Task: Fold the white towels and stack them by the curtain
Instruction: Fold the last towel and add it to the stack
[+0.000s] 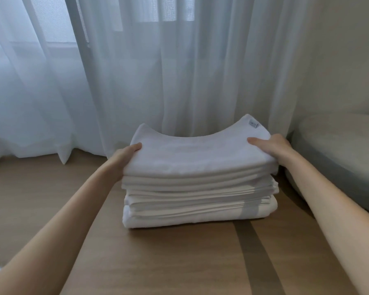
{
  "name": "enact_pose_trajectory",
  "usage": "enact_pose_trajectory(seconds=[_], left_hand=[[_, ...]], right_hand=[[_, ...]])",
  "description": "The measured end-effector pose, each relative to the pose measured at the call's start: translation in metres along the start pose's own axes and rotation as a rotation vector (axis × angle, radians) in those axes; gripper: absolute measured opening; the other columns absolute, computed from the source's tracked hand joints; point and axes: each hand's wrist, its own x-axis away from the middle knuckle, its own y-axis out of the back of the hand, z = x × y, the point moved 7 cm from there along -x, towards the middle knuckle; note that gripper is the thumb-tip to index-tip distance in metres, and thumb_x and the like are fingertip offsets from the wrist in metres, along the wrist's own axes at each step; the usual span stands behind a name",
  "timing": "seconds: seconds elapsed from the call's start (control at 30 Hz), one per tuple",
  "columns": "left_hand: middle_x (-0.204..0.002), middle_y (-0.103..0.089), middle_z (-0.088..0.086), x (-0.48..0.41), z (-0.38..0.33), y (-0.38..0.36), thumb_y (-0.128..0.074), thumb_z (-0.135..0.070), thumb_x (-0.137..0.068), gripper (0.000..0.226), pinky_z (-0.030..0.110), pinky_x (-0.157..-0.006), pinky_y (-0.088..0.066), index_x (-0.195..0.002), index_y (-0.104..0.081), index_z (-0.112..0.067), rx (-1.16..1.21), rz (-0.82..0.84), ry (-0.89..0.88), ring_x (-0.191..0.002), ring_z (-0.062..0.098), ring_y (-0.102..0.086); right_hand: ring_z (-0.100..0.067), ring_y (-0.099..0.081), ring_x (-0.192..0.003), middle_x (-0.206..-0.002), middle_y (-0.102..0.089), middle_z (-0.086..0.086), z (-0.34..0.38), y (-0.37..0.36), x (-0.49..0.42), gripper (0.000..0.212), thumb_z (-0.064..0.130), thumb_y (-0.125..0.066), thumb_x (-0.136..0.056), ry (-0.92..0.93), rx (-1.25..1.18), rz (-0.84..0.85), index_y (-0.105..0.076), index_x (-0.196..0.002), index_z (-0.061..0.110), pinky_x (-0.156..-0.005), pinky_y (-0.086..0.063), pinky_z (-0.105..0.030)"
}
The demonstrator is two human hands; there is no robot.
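A stack of folded white towels [200, 201] sits on the wooden floor just in front of the sheer white curtain [179, 71]. The top folded towel [196, 154] sags in the middle and its two ends are raised. My left hand [126, 154] grips its left end, thumb on top and fingers hidden underneath. My right hand [271, 145] grips its right end the same way. A small grey label [253, 124] shows at the towel's far right corner.
The wooden floor [179, 262] stretches toward me. A grey rounded cushion or low seat [339, 158] stands close to the stack's right side. A plain wall [339, 50] rises behind it. The curtain hem pools on the floor at the left.
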Motion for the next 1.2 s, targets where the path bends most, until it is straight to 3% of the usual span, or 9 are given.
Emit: enact_pose_trajectory(seconds=[0.17, 0.37, 0.5, 0.63, 0.77, 0.93, 1.07, 1.2], left_hand=[[-0.124, -0.058, 0.015, 0.0, 0.022, 0.001, -0.06, -0.041, -0.089, 0.065, 0.031, -0.079, -0.043, -0.135, -0.046, 0.003, -0.14, -0.045, 0.01, -0.093, 0.025, -0.057], [-0.126, -0.057, 0.014, 0.004, 0.025, -0.002, -0.056, -0.052, -0.088, 0.068, 0.032, -0.081, -0.042, -0.134, -0.047, -0.002, -0.285, -0.011, 0.025, -0.094, 0.026, -0.056], [-0.126, -0.057, 0.015, 0.008, 0.025, -0.007, -0.058, -0.052, -0.087, 0.068, 0.035, -0.089, -0.044, -0.135, -0.047, -0.004, -0.23, 0.028, 0.02, -0.102, 0.029, -0.057], [-0.119, -0.061, 0.013, 0.011, 0.017, -0.005, -0.063, -0.05, -0.084, 0.069, 0.039, -0.095, -0.047, -0.133, -0.049, -0.005, -0.107, 0.052, 0.01, -0.103, 0.03, -0.06], [-0.113, -0.059, 0.011, 0.01, 0.023, -0.006, -0.064, -0.051, -0.083, 0.071, 0.034, -0.083, -0.045, -0.131, -0.049, -0.001, -0.149, -0.006, -0.025, -0.086, 0.023, -0.059], [-0.118, -0.06, 0.014, 0.008, 0.032, 0.006, -0.062, -0.061, -0.08, 0.078, 0.038, -0.091, -0.048, -0.126, -0.052, 0.002, -0.321, -0.06, -0.044, -0.101, 0.03, -0.059], [-0.121, -0.059, 0.011, 0.01, 0.032, 0.001, -0.063, -0.058, -0.081, 0.078, 0.033, -0.085, -0.045, -0.134, -0.047, -0.003, -0.228, 0.043, 0.015, -0.1, 0.026, -0.059], [-0.11, -0.058, 0.008, 0.008, 0.031, -0.004, -0.067, -0.049, -0.082, 0.07, 0.033, -0.08, -0.044, -0.132, -0.048, -0.004, -0.117, 0.007, -0.003, -0.09, 0.024, -0.059]], right_hand=[[-0.034, -0.055, -0.112, -0.129, -0.055, -0.014, -0.031, -0.012, 0.01, 0.086, 0.061, -0.071, -0.071, -0.071, 0.148, -0.001, -0.049, -0.132, 0.004, -0.09, -0.048, -0.039], [-0.034, -0.053, -0.114, -0.132, -0.053, -0.013, -0.031, -0.014, 0.016, 0.086, 0.068, -0.06, -0.076, -0.065, 0.251, 0.078, -0.047, -0.135, 0.007, -0.084, -0.045, -0.035], [-0.034, -0.054, -0.113, -0.13, -0.055, -0.014, -0.025, -0.013, 0.019, 0.073, 0.062, -0.055, -0.084, 0.004, 0.298, 0.065, -0.05, -0.131, 0.007, -0.083, -0.044, -0.034], [-0.035, -0.053, -0.114, -0.131, -0.054, -0.015, -0.013, -0.004, 0.018, 0.068, 0.057, -0.053, -0.088, 0.018, 0.197, 0.058, -0.048, -0.133, 0.007, -0.095, -0.045, -0.041], [-0.036, -0.051, -0.118, -0.136, -0.05, -0.016, -0.028, -0.008, 0.022, 0.075, 0.059, -0.055, -0.086, -0.047, 0.14, 0.067, -0.042, -0.139, 0.007, -0.099, -0.044, -0.044], [-0.035, -0.045, -0.126, -0.145, -0.04, -0.014, -0.04, -0.014, 0.025, 0.093, 0.064, -0.063, -0.077, -0.099, 0.142, 0.079, -0.03, -0.145, 0.01, -0.102, -0.041, -0.047], [-0.035, -0.043, -0.129, -0.148, -0.036, -0.016, -0.04, -0.02, 0.028, 0.104, 0.064, -0.07, -0.07, -0.222, 0.062, 0.195, -0.028, -0.146, 0.006, -0.101, -0.039, -0.043], [-0.034, -0.044, -0.127, -0.147, -0.038, -0.016, -0.037, -0.022, 0.033, 0.104, 0.06, -0.075, -0.066, -0.258, -0.004, 0.236, -0.031, -0.145, 0.008, -0.098, -0.039, -0.042]])
